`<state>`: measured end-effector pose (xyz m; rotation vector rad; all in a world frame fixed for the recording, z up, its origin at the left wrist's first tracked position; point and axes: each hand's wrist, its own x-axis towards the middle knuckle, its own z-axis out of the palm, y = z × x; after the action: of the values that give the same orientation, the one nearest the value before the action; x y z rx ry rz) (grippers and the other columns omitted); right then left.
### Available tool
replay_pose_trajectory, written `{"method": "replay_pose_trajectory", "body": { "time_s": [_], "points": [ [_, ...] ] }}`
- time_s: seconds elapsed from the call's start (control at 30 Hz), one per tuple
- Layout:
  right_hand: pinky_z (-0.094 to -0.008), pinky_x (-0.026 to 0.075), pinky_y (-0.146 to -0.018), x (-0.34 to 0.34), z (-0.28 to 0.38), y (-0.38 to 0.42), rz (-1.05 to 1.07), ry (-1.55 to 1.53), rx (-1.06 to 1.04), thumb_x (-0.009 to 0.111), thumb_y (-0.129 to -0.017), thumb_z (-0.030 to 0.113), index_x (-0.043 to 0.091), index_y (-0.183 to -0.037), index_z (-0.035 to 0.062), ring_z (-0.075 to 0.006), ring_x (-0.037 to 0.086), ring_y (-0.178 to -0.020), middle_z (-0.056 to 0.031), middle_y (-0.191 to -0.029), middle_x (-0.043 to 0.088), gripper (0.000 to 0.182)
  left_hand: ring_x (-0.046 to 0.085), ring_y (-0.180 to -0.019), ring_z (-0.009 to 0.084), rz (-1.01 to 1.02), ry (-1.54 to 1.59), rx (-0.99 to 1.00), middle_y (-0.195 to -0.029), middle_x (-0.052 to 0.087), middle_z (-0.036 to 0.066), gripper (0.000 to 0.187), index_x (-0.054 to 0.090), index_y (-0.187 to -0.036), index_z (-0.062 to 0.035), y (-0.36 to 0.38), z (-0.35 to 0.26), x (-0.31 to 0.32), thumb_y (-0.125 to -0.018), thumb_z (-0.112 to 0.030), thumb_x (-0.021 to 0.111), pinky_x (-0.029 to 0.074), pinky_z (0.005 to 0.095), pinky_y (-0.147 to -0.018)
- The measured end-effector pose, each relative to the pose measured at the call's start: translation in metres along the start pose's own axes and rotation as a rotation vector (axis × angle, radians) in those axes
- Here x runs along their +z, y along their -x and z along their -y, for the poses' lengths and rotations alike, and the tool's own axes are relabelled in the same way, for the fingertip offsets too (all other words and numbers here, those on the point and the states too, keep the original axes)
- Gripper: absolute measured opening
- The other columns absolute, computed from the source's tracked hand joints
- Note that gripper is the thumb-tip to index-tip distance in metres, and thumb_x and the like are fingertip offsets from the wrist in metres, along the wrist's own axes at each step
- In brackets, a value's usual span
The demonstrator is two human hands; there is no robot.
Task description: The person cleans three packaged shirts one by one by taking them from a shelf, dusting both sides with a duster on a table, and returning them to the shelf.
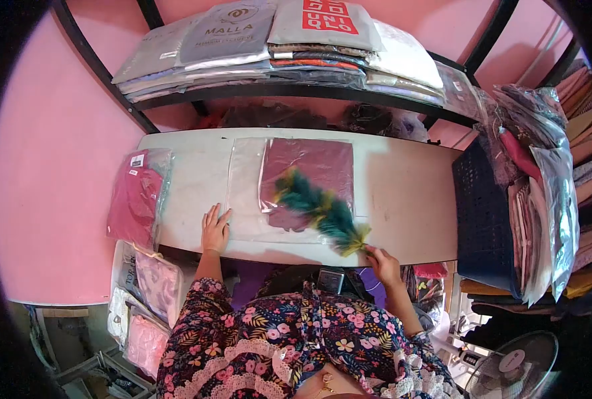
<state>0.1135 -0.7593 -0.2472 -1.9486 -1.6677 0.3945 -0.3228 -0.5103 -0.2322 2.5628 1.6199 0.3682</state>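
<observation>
My right hand [384, 266] is closed around the handle end of a green and yellow feather duster [322, 211], which is blurred by motion. The duster reaches up and left across a folded mauve garment [326, 163] in clear plastic. This garment lies on a larger clear plastic bag [242, 193], flat on the white table [409, 193]. My left hand [215, 229] rests at the bag's left edge, near the front of the table, with fingers spread and nothing held.
A bagged magenta garment [136, 199] lies at the table's left end. On the right stands a dark blue basket [483, 213] with bagged clothes. Stacks of packaged clothes fill the shelf [242, 92] above the back edge. A fan [515, 366] is at lower right.
</observation>
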Motion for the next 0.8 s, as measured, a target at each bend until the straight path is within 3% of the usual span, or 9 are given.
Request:
{"method": "replay_pose_trajectory", "body": {
  "time_s": [0.2,0.27,0.33,0.4,0.43,0.57,0.67,0.73,0.8],
  "points": [
    [-0.0389,0.052,-0.063,-0.003,0.011,0.024,-0.178,-0.044,-0.026,0.065,-0.080,0.013,0.062,-0.111,0.0170,-0.0300,0.064,-0.074,-0.0092,-0.087,0.065,0.031,0.031,-0.132,0.0290,0.008,0.013,0.018,-0.142,0.036,0.012,0.048,0.054,-0.127,-0.0193,0.000,0.001,-0.002,-0.080,-0.009,0.051,0.020,0.0451,-0.110],
    [-0.0392,0.052,-0.066,-0.003,0.019,0.023,0.075,-0.033,-0.058,0.066,-0.079,0.012,0.061,-0.112,0.0116,-0.0326,0.063,-0.076,-0.0127,-0.091,0.064,0.033,0.031,-0.132,0.0290,-0.004,0.018,0.017,-0.142,0.036,0.012,0.048,0.054,-0.127,-0.0196,-0.002,0.001,0.002,-0.080,-0.009,0.051,0.020,0.0450,-0.110],
    [-0.0401,0.052,-0.065,0.001,0.023,0.018,0.114,0.029,-0.050,0.066,-0.079,0.012,0.061,-0.111,0.0115,-0.0329,0.063,-0.074,-0.0121,-0.089,0.065,0.032,0.031,-0.132,0.0292,-0.007,0.020,0.025,-0.142,0.036,0.012,0.048,0.054,-0.127,-0.0197,0.001,0.002,0.000,-0.080,-0.009,0.050,0.020,0.0450,-0.110],
    [-0.0395,0.052,-0.067,0.005,0.025,0.009,-0.016,-0.049,0.105,0.065,-0.079,0.011,0.061,-0.112,0.0120,-0.0330,0.064,-0.078,-0.0124,-0.092,0.065,0.033,0.032,-0.132,0.0294,-0.005,0.013,0.028,-0.142,0.036,0.012,0.048,0.053,-0.127,-0.0196,0.000,0.003,0.000,-0.080,-0.009,0.050,0.020,0.0450,-0.110],
    [-0.0400,0.052,-0.064,0.012,0.021,0.004,-0.185,-0.119,0.054,0.063,-0.082,0.017,0.060,-0.114,0.0186,-0.0306,0.064,-0.075,-0.0103,-0.089,0.065,0.032,0.032,-0.132,0.0297,-0.001,0.011,0.028,-0.142,0.036,0.013,0.049,0.053,-0.128,-0.0196,0.000,0.004,0.001,-0.080,-0.009,0.050,0.020,0.0449,-0.110],
    [-0.0408,0.052,-0.065,0.018,0.025,-0.010,-0.313,-0.204,0.099,0.062,-0.082,0.016,0.059,-0.115,0.0202,-0.0311,0.064,-0.077,-0.0115,-0.091,0.065,0.033,0.031,-0.132,0.0268,-0.025,-0.016,0.029,-0.142,0.037,0.010,0.047,0.054,-0.127,-0.0222,0.001,0.006,0.006,-0.080,-0.012,0.053,0.020,0.0429,-0.111],
    [-0.0422,0.052,-0.066,0.007,0.037,-0.015,-0.077,-0.138,0.040,0.061,-0.083,0.016,0.059,-0.116,0.0211,-0.0326,0.064,-0.077,-0.0128,-0.091,0.065,0.034,0.031,-0.132,0.0270,-0.014,-0.013,0.017,-0.142,0.037,0.010,0.047,0.054,-0.126,-0.0225,0.002,0.006,0.004,-0.081,-0.012,0.052,0.020,0.0432,-0.111],
    [-0.0395,0.052,-0.073,-0.001,0.045,-0.023,0.149,-0.017,0.122,0.064,-0.082,0.013,0.060,-0.114,0.0146,-0.0322,0.064,-0.085,-0.0143,-0.097,0.065,0.033,0.033,-0.131,0.0297,-0.021,0.000,0.035,-0.141,0.037,0.012,0.047,0.054,-0.126,-0.0203,0.001,0.004,0.003,-0.081,-0.009,0.051,0.021,0.0444,-0.110],
    [-0.0413,0.052,-0.072,0.004,0.040,-0.031,0.092,-0.039,0.165,0.063,-0.082,0.013,0.060,-0.114,0.0146,-0.0336,0.064,-0.084,-0.0154,-0.097,0.065,0.032,0.033,-0.131,0.0298,-0.027,0.005,0.033,-0.141,0.037,0.013,0.047,0.054,-0.126,-0.0203,0.001,0.003,0.002,-0.081,-0.010,0.051,0.021,0.0444,-0.110]
  ]
}}
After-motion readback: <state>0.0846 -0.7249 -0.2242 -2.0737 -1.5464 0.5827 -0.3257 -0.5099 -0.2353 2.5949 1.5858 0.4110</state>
